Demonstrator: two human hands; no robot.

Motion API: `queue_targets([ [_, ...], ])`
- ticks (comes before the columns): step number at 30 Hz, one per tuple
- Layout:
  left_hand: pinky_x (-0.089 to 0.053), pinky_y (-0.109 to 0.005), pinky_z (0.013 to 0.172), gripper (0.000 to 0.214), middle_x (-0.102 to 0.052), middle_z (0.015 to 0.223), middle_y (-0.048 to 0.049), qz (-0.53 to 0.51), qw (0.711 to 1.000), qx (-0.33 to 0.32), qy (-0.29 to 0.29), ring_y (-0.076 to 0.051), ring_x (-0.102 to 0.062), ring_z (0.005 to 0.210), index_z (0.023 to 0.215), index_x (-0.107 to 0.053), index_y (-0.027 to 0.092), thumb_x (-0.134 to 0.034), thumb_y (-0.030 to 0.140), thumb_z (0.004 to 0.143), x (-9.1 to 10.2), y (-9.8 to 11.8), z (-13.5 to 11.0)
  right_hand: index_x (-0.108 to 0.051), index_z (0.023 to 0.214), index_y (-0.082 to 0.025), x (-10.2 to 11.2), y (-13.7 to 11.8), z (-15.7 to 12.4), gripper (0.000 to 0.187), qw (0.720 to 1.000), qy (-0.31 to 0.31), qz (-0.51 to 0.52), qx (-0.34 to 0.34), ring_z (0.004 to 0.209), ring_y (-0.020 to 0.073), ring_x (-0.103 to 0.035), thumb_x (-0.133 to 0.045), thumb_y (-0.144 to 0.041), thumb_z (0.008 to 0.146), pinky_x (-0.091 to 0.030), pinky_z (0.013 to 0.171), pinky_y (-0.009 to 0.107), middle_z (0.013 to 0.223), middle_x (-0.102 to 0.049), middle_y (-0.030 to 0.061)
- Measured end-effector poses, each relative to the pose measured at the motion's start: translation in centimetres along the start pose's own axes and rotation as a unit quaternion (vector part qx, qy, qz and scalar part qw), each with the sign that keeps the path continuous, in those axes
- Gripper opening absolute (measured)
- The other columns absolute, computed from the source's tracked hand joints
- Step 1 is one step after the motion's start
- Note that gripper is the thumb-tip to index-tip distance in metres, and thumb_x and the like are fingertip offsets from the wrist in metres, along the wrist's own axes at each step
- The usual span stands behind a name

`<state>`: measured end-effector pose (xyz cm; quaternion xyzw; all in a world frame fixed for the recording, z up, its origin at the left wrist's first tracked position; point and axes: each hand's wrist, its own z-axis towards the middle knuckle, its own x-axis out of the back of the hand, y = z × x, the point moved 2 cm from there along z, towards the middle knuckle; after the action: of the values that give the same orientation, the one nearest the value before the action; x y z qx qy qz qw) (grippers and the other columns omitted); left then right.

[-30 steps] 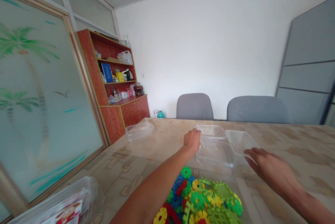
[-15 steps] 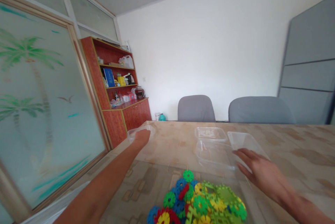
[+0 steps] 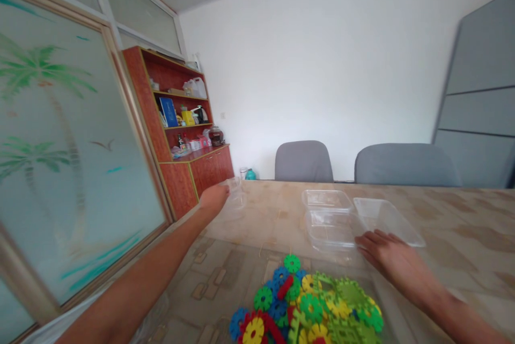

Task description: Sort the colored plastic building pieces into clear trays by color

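My left hand (image 3: 215, 198) stretches to the far left of the table, its fingers closed on the rim of a clear plastic container (image 3: 237, 202), which is tilted up. At the right, my right hand (image 3: 386, 253) has its fingers bent together at the near right corner of another clear plastic container (image 3: 332, 226); its fingertips are partly hidden. Behind that one is a smaller-looking clear container (image 3: 326, 200). A third, whiter translucent container (image 3: 386, 215) lies just beyond my right hand. Between my forearms is a heap of colourful plastic snap-together pieces (image 3: 311, 306), in green, yellow, blue and red.
The table (image 3: 273, 215) has a patterned brown cover. Two grey chairs (image 3: 303, 161) stand behind its far edge. A wooden cabinet (image 3: 177, 113) with shelves is at back left, beside a frosted glass door (image 3: 80, 145) with palm trees. Clear plastic (image 3: 155, 314) shows below my left forearm.
My left hand has tipped up its container and shifted slightly left. My right hand's fingers have drawn together at the container's corner. The view has tilted slightly.
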<state>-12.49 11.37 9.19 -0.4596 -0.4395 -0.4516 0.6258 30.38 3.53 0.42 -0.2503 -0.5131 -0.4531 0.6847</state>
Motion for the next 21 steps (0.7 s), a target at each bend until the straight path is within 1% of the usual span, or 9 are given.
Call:
queue_targets([
  [3,-0.052,-0.043,0.085,0.029,-0.060,0.115,-0.0085,-0.010,0.999,-0.016,0.040,-0.022,-0.061,0.100,0.116,-0.057,0.016,-0.054,0.033,0.092,1.0,1.5,0.2,-0.066,0.081,-0.022,-0.4,-0.1,0.1,0.023,1.000,0.002,0.000,-0.008,0.081,0.0251,-0.067,-0.047,-0.015,0.091,-0.049,0.074,0.040,0.085,-0.070,0.0049],
  [6,-0.051,-0.043,0.086,0.030,-0.060,0.117,-0.0086,-0.030,0.996,-0.070,0.056,-0.022,-0.060,0.101,0.116,-0.056,0.016,-0.054,0.033,0.092,1.1,5.3,0.6,-0.067,0.084,-0.022,-0.7,-0.4,0.2,0.023,1.000,0.004,-0.005,-0.019,0.081,0.0255,-0.067,-0.047,-0.012,0.091,-0.050,0.075,0.041,0.086,-0.070,0.0050],
  [8,-0.052,-0.043,0.085,0.028,-0.060,0.116,-0.0083,-0.045,0.992,-0.110,0.050,-0.021,-0.061,0.100,0.115,-0.057,0.016,-0.054,0.032,0.092,0.4,8.6,0.9,-0.067,0.085,-0.022,-0.7,-0.6,0.2,0.024,1.000,0.005,-0.009,-0.022,0.081,0.0258,-0.068,-0.046,-0.011,0.091,-0.052,0.074,0.041,0.087,-0.071,0.0052],
  [11,-0.053,-0.041,0.083,0.028,-0.061,0.114,-0.0081,-0.069,0.985,-0.155,0.029,-0.021,-0.061,0.097,0.114,-0.057,0.015,-0.055,0.031,0.092,-1.3,13.2,1.1,-0.067,0.089,-0.022,-0.3,-0.9,0.1,0.023,0.999,0.008,-0.019,-0.024,0.083,0.0253,-0.068,-0.047,-0.012,0.091,-0.054,0.074,0.041,0.089,-0.071,0.0053],
  [14,-0.053,-0.041,0.082,0.027,-0.061,0.114,-0.0080,-0.093,0.976,-0.196,0.011,-0.020,-0.062,0.096,0.114,-0.058,0.015,-0.056,0.030,0.092,-2.9,16.2,1.0,-0.066,0.096,-0.022,0.1,-1.0,0.0,0.018,0.999,0.016,-0.023,-0.025,0.086,0.0248,-0.068,-0.049,-0.016,0.092,-0.055,0.076,0.040,0.094,-0.071,0.0059],
  [16,-0.053,-0.041,0.083,0.028,-0.060,0.115,-0.0081,-0.108,0.969,-0.222,0.010,-0.021,-0.061,0.097,0.115,-0.057,0.015,-0.056,0.030,0.091,-3.5,17.1,0.8,-0.066,0.096,-0.021,0.2,-1.1,0.0,0.018,0.999,0.020,-0.022,-0.026,0.087,0.0246,-0.068,-0.048,-0.017,0.092,-0.056,0.075,0.040,0.094,-0.070,0.0059],
  [18,-0.052,-0.043,0.085,0.030,-0.059,0.118,-0.0086,-0.121,0.963,-0.239,0.021,-0.022,-0.061,0.101,0.118,-0.056,0.016,-0.056,0.030,0.091,-3.5,16.9,0.7,-0.066,0.094,-0.021,0.2,-1.2,0.0,0.019,0.999,0.019,-0.020,-0.028,0.086,0.0248,-0.069,-0.048,-0.016,0.092,-0.057,0.074,0.040,0.093,-0.070,0.0057],
  [20,-0.051,-0.044,0.087,0.032,-0.057,0.123,-0.0092,-0.127,0.963,-0.236,0.038,-0.023,-0.059,0.104,0.121,-0.055,0.017,-0.055,0.030,0.092,-3.2,15.6,0.7,-0.066,0.095,-0.020,0.1,-1.3,-0.1,0.019,0.999,0.018,-0.016,-0.030,0.086,0.0250,-0.069,-0.047,-0.016,0.092,-0.057,0.073,0.041,0.094,-0.070,0.0059],
  [21,-0.050,-0.044,0.088,0.032,-0.056,0.125,-0.0094,-0.126,0.965,-0.225,0.048,-0.023,-0.058,0.106,0.122,-0.054,0.018,-0.055,0.030,0.092,-2.9,14.4,0.7,-0.065,0.097,-0.020,0.1,-1.3,-0.2,0.019,0.999,0.019,-0.014,-0.031,0.086,0.0249,-0.069,-0.047,-0.017,0.093,-0.057,0.074,0.041,0.096,-0.070,0.0063],
])
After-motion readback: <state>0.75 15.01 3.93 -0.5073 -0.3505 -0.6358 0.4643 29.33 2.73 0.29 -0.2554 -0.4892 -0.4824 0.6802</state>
